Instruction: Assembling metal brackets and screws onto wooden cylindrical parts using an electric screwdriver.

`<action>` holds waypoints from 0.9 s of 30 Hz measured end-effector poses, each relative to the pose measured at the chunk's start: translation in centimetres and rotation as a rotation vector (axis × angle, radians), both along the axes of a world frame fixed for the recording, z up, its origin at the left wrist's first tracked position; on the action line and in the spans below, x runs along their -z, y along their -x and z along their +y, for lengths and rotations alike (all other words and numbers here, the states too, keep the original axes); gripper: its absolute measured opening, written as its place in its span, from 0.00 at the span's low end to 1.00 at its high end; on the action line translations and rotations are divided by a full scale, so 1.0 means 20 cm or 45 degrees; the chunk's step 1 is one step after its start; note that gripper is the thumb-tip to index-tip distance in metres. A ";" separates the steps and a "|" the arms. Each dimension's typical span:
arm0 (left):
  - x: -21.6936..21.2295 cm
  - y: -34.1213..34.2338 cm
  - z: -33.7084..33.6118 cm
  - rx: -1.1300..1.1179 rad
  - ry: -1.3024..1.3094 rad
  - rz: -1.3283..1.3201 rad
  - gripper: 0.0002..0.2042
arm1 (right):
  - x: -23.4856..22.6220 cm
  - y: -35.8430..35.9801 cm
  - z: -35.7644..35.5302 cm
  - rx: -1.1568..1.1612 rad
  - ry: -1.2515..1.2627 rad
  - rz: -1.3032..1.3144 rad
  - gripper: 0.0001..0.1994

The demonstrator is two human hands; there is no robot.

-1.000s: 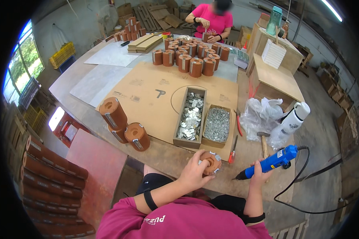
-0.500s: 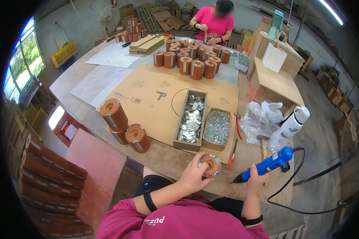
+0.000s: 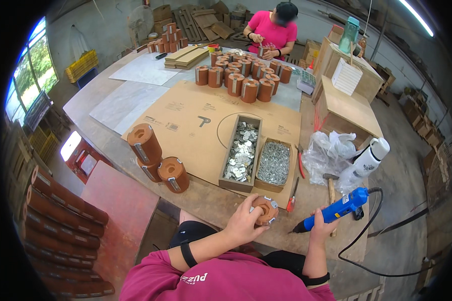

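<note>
My left hand (image 3: 245, 220) is closed around a reddish-brown cylinder (image 3: 266, 209) with a hollow centre and small metal clips on its rim. My right hand (image 3: 322, 224) grips a blue electric screwdriver (image 3: 336, 206), its black tip pointing left, apart from the cylinder. Beyond the left hand stand a long box of flat metal pieces (image 3: 241, 153) and a shallow box of screws (image 3: 273, 161). A red-handled screwdriver (image 3: 292, 201) lies between my hands, farther off. To the left, two cylinders (image 3: 144, 143) are stacked beside a single one (image 3: 173, 174).
Many cylinders (image 3: 249, 90) stand at the table's far side, where a co-worker (image 3: 273, 32) in pink handles one. On the right are a hammer (image 3: 331, 188), red-handled pliers (image 3: 301, 163), a plastic bag (image 3: 326, 153) and a white bottle (image 3: 369, 160). The screwdriver's black cord (image 3: 349, 251) loops rightward.
The view has shifted slightly. My two hands keep their holds on the cylinder and the electric screwdriver with hardly any movement.
</note>
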State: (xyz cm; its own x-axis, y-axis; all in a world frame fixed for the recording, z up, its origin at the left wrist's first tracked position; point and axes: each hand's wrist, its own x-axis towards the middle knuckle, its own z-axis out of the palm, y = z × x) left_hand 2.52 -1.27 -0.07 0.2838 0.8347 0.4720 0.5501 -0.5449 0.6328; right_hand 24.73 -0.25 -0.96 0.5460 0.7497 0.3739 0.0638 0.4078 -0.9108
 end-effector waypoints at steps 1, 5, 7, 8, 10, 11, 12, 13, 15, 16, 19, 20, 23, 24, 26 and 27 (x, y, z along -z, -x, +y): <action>0.01 0.00 0.00 -0.001 -0.021 0.020 0.21 | 0.00 0.00 0.00 -0.002 -0.001 -0.001 0.27; 0.01 0.00 -0.01 -0.012 -0.023 0.025 0.21 | -0.02 0.02 0.00 -0.030 0.037 -0.023 0.27; 0.00 0.00 -0.01 -0.012 -0.006 0.035 0.21 | -0.02 0.02 0.00 -0.038 0.038 -0.023 0.27; 0.00 0.00 -0.01 -0.011 -0.006 0.034 0.21 | -0.02 0.02 0.00 -0.046 0.040 -0.013 0.27; 0.00 0.00 -0.01 -0.016 -0.020 0.034 0.20 | -0.02 0.02 0.00 -0.057 0.043 -0.004 0.27; 0.00 0.00 -0.01 -0.019 -0.020 0.033 0.20 | -0.02 0.02 0.01 -0.055 0.047 -0.005 0.27; 0.00 0.00 -0.01 -0.022 -0.016 0.031 0.20 | -0.02 0.02 0.01 -0.052 0.051 -0.005 0.26; 0.00 0.00 -0.01 -0.022 -0.013 0.028 0.20 | -0.02 0.02 0.01 -0.054 0.051 -0.007 0.26; 0.01 0.00 0.00 -0.026 -0.012 0.031 0.20 | -0.01 0.02 0.02 -0.056 0.065 -0.002 0.24; 0.01 0.00 0.00 -0.028 -0.009 0.038 0.20 | -0.01 0.02 0.02 -0.056 0.065 -0.003 0.24; 0.00 0.00 0.00 -0.029 -0.008 0.037 0.20 | -0.04 0.03 0.02 -0.063 0.074 -0.003 0.22; 0.00 0.00 0.01 -0.029 -0.009 0.037 0.20 | -0.05 0.04 0.02 -0.057 0.074 0.007 0.21; 0.01 0.01 0.00 -0.030 0.005 0.039 0.20 | -0.03 0.03 0.02 -0.056 0.066 0.011 0.21; 0.01 0.01 -0.01 -0.030 -0.001 0.038 0.20 | -0.02 0.03 0.02 -0.059 0.061 0.007 0.21; 0.01 0.01 -0.01 -0.027 -0.003 0.035 0.20 | -0.04 0.05 0.01 -0.057 0.065 0.008 0.21; 0.01 0.01 -0.02 -0.030 -0.004 0.034 0.20 | -0.04 0.05 0.00 -0.055 0.069 0.011 0.21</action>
